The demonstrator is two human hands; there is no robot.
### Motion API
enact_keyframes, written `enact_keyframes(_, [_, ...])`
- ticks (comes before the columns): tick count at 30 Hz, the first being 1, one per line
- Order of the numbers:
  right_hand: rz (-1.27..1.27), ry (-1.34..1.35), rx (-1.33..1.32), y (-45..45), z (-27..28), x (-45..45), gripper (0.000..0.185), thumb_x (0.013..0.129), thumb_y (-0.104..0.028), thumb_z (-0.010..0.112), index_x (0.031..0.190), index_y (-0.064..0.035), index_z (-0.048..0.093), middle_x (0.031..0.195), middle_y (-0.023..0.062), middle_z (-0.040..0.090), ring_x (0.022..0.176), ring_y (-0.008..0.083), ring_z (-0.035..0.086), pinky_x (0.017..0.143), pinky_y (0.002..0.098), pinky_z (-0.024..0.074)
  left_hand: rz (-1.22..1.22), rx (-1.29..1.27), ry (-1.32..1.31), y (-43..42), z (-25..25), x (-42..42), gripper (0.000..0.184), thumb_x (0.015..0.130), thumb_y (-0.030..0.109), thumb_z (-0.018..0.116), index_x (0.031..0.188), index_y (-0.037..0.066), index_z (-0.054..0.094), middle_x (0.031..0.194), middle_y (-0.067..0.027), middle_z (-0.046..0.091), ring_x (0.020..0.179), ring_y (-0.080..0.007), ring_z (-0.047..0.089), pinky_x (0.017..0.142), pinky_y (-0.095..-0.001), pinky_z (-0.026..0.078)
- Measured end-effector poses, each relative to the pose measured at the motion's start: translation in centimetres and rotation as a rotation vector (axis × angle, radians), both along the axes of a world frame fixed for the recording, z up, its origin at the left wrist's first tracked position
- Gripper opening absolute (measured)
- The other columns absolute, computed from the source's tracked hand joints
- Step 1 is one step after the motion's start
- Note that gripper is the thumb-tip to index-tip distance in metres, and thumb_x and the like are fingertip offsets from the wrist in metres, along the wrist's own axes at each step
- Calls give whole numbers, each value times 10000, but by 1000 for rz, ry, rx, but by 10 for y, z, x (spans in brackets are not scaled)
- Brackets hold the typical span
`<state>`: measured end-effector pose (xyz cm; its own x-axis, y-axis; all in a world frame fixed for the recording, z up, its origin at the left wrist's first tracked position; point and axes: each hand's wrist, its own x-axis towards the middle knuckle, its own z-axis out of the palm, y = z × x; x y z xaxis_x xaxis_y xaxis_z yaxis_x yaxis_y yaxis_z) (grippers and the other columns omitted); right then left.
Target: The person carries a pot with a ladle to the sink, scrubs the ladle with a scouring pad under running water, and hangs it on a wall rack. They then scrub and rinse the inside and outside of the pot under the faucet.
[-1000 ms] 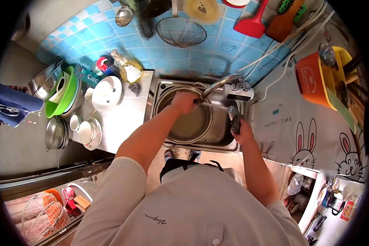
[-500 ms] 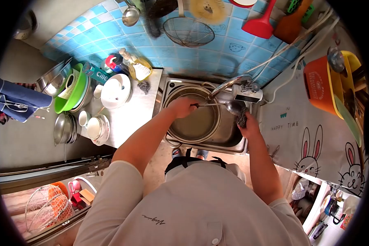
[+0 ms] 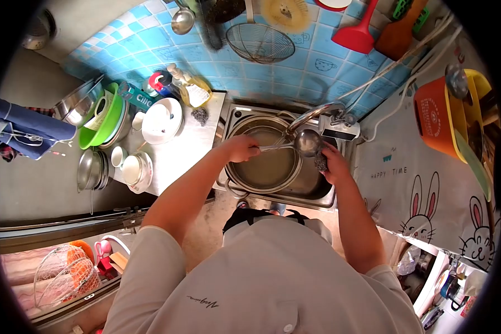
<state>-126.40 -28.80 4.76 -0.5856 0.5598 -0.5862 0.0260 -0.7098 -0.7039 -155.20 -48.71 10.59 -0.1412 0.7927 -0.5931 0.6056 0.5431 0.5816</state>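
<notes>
My left hand (image 3: 242, 149) is closed round the handle end of a metal ladle (image 3: 307, 143), held level over the sink. The ladle's round bowl points right, towards my right hand (image 3: 335, 165). Pinched in that hand is a dark metal scouring pad (image 3: 320, 162), close against the lower right edge of the bowl; whether it touches is hard to make out. Below the ladle, a large round pot (image 3: 260, 192) with cloudy water stands in the steel sink (image 3: 316, 196). The faucet (image 3: 310, 114) reaches over the pot from behind.
On the left counter stand white bowls (image 3: 162, 125), a green basin (image 3: 109, 123), a soap bottle (image 3: 197, 93) and another scouring pad (image 3: 199, 116). A strainer (image 3: 260, 43) and a red spatula (image 3: 355, 38) hang on the tiled wall. An orange utensil holder (image 3: 432, 111) is at the right.
The ladle has turned so that more of its bowl shows, and it has shifted slightly up and left. My right hand has moved a little left with the scouring pad.
</notes>
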Motion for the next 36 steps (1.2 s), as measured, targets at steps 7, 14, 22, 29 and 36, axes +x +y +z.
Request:
enact_keyframes(7, [151,-251,528,-12,-20,-32,436,887,-237,672,1275,-45,623,949,100,709,781,211,687,646,361,544,54,-144,-23,-25,43,20,381,994,328,603,1246,49,664,847,-108,700,762,-196,678,697,-359,530])
enact_keyframes(14, [465,-800,1354,-46,4,-80,698,819,-391,750,1367,-17,532,1141,256,647,1102,404,634,975,468,502,-149,-26,271,-39,62,34,348,990,323,556,1181,62,686,1071,-192,698,1048,-390,646,881,-469,505])
enact_keyframes(22, [569,-850,1133,-48,-2,-123,378,862,-327,693,1125,-56,665,1044,180,720,1024,399,668,891,496,537,10,26,260,-76,62,30,302,982,293,563,1080,35,685,1033,-210,690,1006,-411,640,861,-484,506])
enact_keyframes(29, [16,-766,1000,-92,-24,-99,328,877,-260,625,1092,-21,685,1070,223,709,1014,426,666,899,506,520,32,42,166,-103,41,33,293,965,253,577,1085,8,684,962,-217,692,878,-406,661,794,-485,516])
enact_keyframes(36, [-52,-686,853,-95,-14,-59,317,842,-231,652,1037,10,719,925,220,729,858,366,714,805,433,543,213,110,82,-119,35,21,270,944,184,553,1137,22,650,1079,-222,685,1018,-411,643,880,-492,512])
